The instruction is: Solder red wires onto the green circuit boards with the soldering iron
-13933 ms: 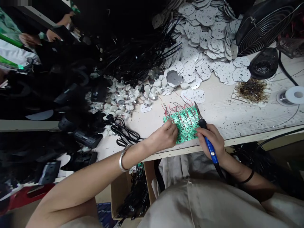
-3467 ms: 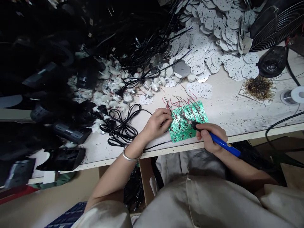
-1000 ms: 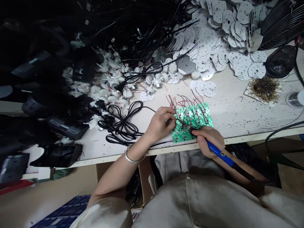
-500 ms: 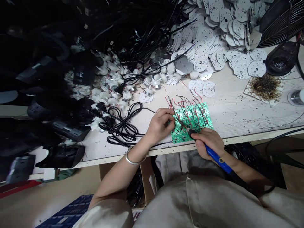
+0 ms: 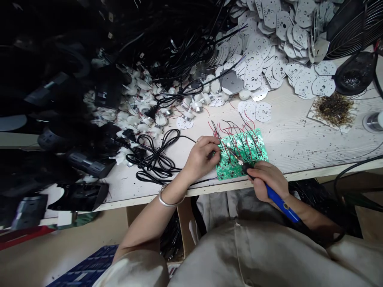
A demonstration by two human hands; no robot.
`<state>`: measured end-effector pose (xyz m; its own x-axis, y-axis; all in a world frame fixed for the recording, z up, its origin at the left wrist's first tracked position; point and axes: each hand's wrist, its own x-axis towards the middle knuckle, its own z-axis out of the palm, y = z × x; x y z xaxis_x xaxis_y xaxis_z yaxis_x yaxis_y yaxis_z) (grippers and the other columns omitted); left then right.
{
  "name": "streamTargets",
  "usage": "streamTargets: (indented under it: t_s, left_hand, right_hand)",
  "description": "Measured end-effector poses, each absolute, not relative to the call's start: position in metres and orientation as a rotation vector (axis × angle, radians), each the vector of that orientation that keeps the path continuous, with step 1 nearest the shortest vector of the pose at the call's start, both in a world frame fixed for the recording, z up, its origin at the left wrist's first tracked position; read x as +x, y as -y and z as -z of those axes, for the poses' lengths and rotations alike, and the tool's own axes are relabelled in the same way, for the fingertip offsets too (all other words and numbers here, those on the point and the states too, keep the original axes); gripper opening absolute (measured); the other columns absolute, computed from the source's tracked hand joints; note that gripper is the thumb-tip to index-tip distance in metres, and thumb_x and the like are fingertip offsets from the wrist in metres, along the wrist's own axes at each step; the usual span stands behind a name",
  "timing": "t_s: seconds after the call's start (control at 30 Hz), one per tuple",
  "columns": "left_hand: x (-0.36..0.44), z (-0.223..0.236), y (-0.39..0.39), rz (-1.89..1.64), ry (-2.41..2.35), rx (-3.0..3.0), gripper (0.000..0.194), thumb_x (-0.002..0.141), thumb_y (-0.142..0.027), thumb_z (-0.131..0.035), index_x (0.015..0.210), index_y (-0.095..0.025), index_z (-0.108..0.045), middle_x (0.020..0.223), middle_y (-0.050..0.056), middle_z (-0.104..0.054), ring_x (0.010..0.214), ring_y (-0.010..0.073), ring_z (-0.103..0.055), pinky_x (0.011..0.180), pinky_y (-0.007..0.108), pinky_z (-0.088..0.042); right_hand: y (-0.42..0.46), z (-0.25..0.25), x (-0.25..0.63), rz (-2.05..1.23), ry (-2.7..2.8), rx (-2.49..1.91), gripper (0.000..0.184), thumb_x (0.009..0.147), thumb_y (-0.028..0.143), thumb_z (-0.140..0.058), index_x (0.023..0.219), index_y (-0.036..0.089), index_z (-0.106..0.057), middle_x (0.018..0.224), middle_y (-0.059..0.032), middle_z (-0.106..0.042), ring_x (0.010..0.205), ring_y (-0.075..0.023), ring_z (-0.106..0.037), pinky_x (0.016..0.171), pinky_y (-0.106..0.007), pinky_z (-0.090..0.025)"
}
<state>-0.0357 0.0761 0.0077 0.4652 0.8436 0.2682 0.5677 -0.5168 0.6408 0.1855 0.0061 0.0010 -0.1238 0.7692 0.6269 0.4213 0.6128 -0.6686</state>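
Observation:
My right hand grips a soldering iron by its blue handle, the tip slanting left over a green circuit board panel. Red and black wires stick up from the panel in rows. At the panel's left edge, my left hand is closed in a pinch. A black cable runs into that hand from a tied bundle on the left, and a dark bit of it shows between the fingers. The fingertips hide its end. The iron's tip is a short way right of the left fingertips.
White motor parts are heaped behind the cable bundle. White octagonal boards pile up at the back right. A pad of brown solder residue and a fan stand at the right. Black housings lie at the left.
My right hand has drawn the soldering iron slightly right and toward me, away from the left fingertips. The left hand and the panel stay in place.

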Motion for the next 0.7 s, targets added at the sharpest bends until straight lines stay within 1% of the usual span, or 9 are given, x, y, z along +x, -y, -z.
streamTargets:
  t_s: [0.1,0.2,0.33,0.53,0.7]
  left_hand:
    - [-0.036,-0.007,-0.076,-0.785,-1.166,2.247,0.010,0.085,-0.009,-0.061,0.080,-0.017,-0.063,0.098,0.006,-0.066,0.094,0.0167,-0.063,0.081,0.032,-0.052]
    - [-0.036,-0.006,-0.077,-0.778,-1.164,2.245,0.010,0.085,-0.009,-0.061,0.080,-0.017,-0.063,0.099,0.006,-0.066,0.094,0.0167,-0.063,0.081,0.033,-0.052]
    - [-0.036,-0.007,-0.077,-0.767,-1.163,2.237,0.010,0.086,-0.010,-0.060,0.080,-0.017,-0.063,0.099,0.006,-0.066,0.094,0.0165,-0.063,0.082,0.033,-0.052]
    - [-0.036,-0.009,-0.079,-0.728,-1.176,2.233,0.010,0.084,-0.010,-0.060,0.078,-0.018,-0.063,0.097,0.006,-0.066,0.093,0.0168,-0.063,0.082,0.033,-0.052]
    - [-0.036,-0.010,-0.080,-0.718,-1.169,2.250,0.011,0.083,-0.010,-0.060,0.077,-0.018,-0.063,0.097,0.006,-0.066,0.092,0.0167,-0.063,0.082,0.032,-0.052]
  right_hand:
    - [-0.002,0.004,0.194,-0.389,1.600,-0.932,0.027,0.095,0.021,-0.049,0.118,0.020,-0.062,0.070,-0.0008,-0.068,0.058,-0.0169,-0.064,0.059,-0.036,-0.057]
    - [0.001,0.011,0.205,-0.419,1.515,-0.949,0.030,0.094,0.021,-0.051,0.122,0.021,-0.063,0.073,-0.0012,-0.068,0.057,-0.0167,-0.064,0.058,-0.036,-0.056]
    - [0.005,0.016,0.219,-0.409,1.515,-1.011,0.031,0.092,0.022,-0.055,0.122,0.021,-0.063,0.076,-0.0021,-0.069,0.060,-0.0176,-0.066,0.060,-0.037,-0.056]
    - [0.007,0.019,0.219,-0.344,1.509,-1.035,0.026,0.093,0.024,-0.054,0.117,0.022,-0.063,0.067,0.0000,-0.068,0.056,-0.0182,-0.065,0.055,-0.036,-0.056]
    - [0.005,0.016,0.219,-0.359,1.527,-1.016,0.027,0.093,0.024,-0.053,0.118,0.022,-0.063,0.068,0.0002,-0.069,0.057,-0.0183,-0.066,0.057,-0.037,-0.057]
